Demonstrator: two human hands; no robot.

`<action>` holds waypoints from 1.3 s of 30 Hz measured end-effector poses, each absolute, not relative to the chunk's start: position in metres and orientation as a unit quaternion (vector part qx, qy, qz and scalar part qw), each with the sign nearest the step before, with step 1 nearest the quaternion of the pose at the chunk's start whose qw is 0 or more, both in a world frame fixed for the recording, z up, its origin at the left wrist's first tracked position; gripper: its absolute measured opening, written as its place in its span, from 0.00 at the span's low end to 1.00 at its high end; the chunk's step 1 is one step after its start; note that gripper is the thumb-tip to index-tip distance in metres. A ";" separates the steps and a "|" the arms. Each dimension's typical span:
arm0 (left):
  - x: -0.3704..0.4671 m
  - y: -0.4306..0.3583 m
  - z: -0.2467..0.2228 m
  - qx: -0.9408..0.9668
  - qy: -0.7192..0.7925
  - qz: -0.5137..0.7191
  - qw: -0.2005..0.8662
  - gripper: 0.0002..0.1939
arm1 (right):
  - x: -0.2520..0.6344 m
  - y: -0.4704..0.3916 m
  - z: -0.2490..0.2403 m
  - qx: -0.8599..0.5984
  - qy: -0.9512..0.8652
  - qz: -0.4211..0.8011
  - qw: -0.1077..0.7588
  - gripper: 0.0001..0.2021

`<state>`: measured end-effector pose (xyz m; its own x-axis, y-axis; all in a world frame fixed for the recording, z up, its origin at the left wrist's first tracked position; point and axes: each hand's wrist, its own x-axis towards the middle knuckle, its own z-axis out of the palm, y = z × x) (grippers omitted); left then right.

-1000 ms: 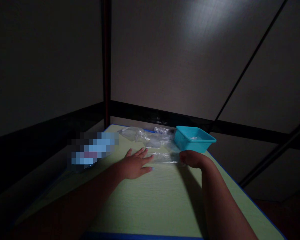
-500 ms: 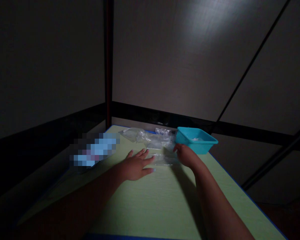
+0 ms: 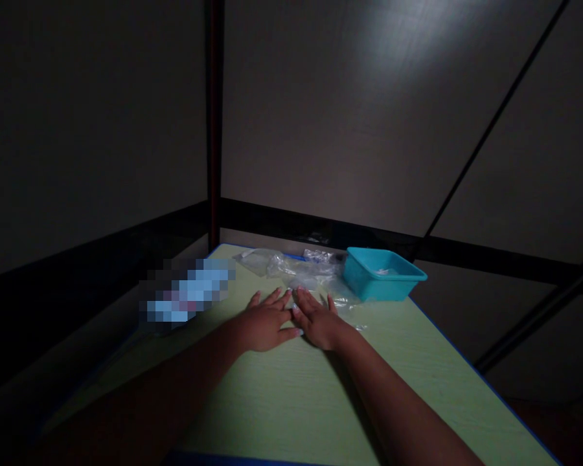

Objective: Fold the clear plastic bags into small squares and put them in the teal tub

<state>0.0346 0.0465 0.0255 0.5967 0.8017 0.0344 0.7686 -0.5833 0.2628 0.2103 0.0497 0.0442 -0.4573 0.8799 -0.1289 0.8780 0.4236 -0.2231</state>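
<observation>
My left hand (image 3: pixel 266 325) lies flat on the green table (image 3: pixel 272 401) with its fingers spread. Beside it, my right hand (image 3: pixel 320 323) is also laid flat, its fingertips close to or touching the left fingers. Under and around the right hand shows a clear plastic bag (image 3: pixel 344 301), partly covered by that hand. More crumpled clear plastic (image 3: pixel 276 264) lies just beyond the fingertips. Neither hand is closed around anything.
A turquoise plastic basket (image 3: pixel 386 290) stands at the far right of the table, with something pale inside. A blurred-out light blue item (image 3: pixel 194 291) lies at the left edge. Dark-trimmed wall panels (image 3: pixel 330 129) rise behind and to the left.
My right hand has moved left and nearer, from beside the basket to my left hand, and its curled fingers have flattened out. The left hand has stayed in place.
</observation>
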 end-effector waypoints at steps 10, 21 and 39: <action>0.033 0.072 0.042 0.725 0.532 0.417 0.132 0.09 | 0.213 0.049 0.048 -0.504 -0.852 0.135 -0.048 0.35; 0.025 0.083 0.037 0.710 0.586 0.375 0.109 0.07 | 0.230 0.047 0.062 -0.456 -0.867 0.175 -0.100 0.41; 0.023 0.080 0.029 0.766 0.584 0.242 0.117 0.17 | 0.221 0.061 0.038 -0.440 -0.867 0.099 0.212 0.09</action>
